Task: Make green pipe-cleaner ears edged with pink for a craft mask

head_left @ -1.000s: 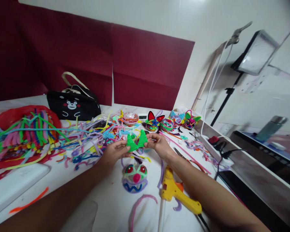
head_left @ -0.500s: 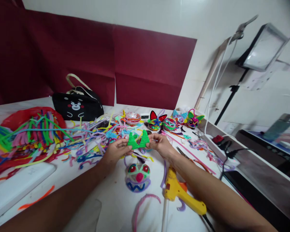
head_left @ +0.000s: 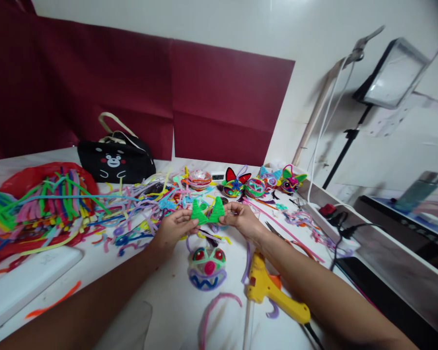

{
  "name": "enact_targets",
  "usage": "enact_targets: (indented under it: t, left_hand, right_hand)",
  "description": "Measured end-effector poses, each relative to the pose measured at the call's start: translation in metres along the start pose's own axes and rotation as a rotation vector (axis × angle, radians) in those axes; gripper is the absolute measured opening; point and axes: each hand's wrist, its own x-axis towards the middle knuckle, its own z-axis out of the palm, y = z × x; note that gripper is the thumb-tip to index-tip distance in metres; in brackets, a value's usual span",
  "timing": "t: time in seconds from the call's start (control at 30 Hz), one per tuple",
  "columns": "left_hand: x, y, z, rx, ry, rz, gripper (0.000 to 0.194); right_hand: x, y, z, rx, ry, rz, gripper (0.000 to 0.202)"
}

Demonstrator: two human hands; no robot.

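Two green pointed ear shapes, apparently wound from pipe cleaner, are held side by side above the table. My left hand [head_left: 174, 230] pinches the left green ear [head_left: 199, 213] by its outer edge. The right green ear [head_left: 216, 211] is pinched between the thumb and fingers of my right hand [head_left: 242, 220]. Their lower inner corners come close together; whether they are joined I cannot tell. Just below my hands lies a round clown-like face ornament [head_left: 207, 268] with red eyes, a red nose and a blue zigzag mouth. A yellow glue gun [head_left: 273, 290] rests under my right forearm.
Loose pipe cleaners [head_left: 146, 214] cover the table's left and middle. Finished face ornaments [head_left: 236, 184] stand along the back near a black bag [head_left: 115, 161]. Scissors [head_left: 277, 231] lie beyond my right forearm. A power strip [head_left: 337, 228] with cables and a black phone-like slab [head_left: 383, 296] are at right.
Almost nothing differs. The whole view has shifted slightly, and both hands keep the green ears in the same place above the clown-like face.
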Motion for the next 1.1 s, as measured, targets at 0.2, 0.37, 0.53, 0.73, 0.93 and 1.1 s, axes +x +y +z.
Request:
enact_targets:
  t: [0.2, 0.37, 0.53, 0.73, 0.93, 1.1]
  left_hand:
    - [-0.0012, 0.0005, -0.0001, -0.002, -0.016, 0.008, 0.048]
    - [-0.0016, 0.0005, -0.0014, -0.005, -0.036, 0.009, 0.05]
    - [-0.002, 0.0007, -0.0015, -0.016, -0.044, 0.003, 0.05]
    - [-0.0006, -0.0004, -0.0019, -0.035, -0.049, 0.009, 0.051]
    - [0.0, -0.0007, -0.0023, -0.045, -0.045, 0.003, 0.051]
    - [-0.0013, -0.0013, -0.003, -0.052, -0.054, -0.001, 0.05]
  right_hand:
    - [0.0011, 0.0007, -0.0009, 0.009, -0.007, 0.011, 0.036]
    - [0.0025, 0.0017, -0.0024, 0.016, -0.015, 0.021, 0.035]
    - [0.002, 0.0015, -0.0026, 0.025, -0.015, 0.032, 0.035]
    - [0.0014, 0.0014, -0.0026, 0.029, -0.009, 0.039, 0.036]
    - [0.0025, 0.0004, -0.0046, 0.023, 0.011, 0.038, 0.037]
    - [0.0026, 0.0, -0.0048, 0.023, 0.017, 0.044, 0.038]
